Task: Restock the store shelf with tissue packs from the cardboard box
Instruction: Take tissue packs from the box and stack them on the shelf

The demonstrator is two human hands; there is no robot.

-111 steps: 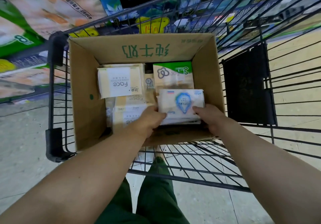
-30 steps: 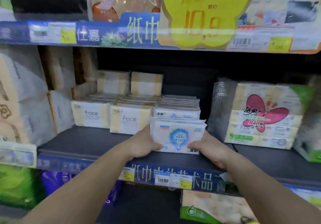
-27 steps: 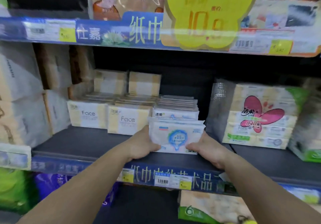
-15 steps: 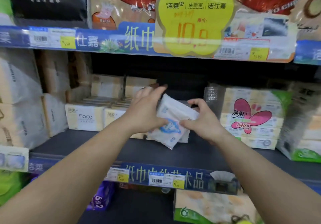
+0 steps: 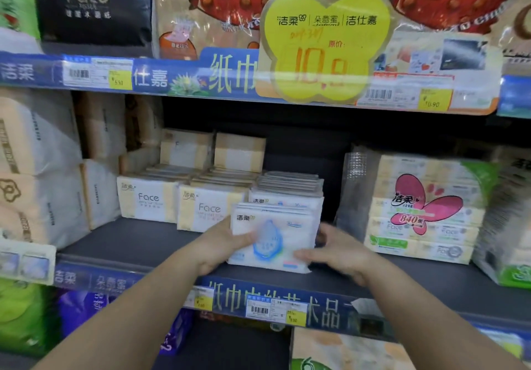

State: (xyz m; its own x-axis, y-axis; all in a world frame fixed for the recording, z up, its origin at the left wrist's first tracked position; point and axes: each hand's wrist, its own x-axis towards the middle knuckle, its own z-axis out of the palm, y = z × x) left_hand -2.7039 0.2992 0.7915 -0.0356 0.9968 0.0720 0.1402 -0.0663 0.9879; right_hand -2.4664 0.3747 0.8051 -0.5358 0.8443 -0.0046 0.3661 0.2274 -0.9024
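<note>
A white tissue pack (image 5: 274, 227) with a blue drop logo stands upright on the dark middle shelf (image 5: 129, 240), near its front edge. My left hand (image 5: 221, 243) grips its left side, fingers on the front face. My right hand (image 5: 339, 250), motion-blurred, holds its lower right edge. Directly behind it lies a stack of matching white packs (image 5: 287, 188). The cardboard box is out of view.
Two rows of Face tissue packs (image 5: 149, 200) sit left of the stack. A bundle with a pink butterfly (image 5: 422, 208) stands to the right, across a dark gap. Large paper packs (image 5: 37, 168) fill the shelf's left end. A yellow price sign (image 5: 324, 47) hangs from the shelf above.
I carried the pack from the box in the cart to the shelf. Half a second ago it was tilted between my hands; now it stands upright on the shelf, lower and closer to the front edge.
</note>
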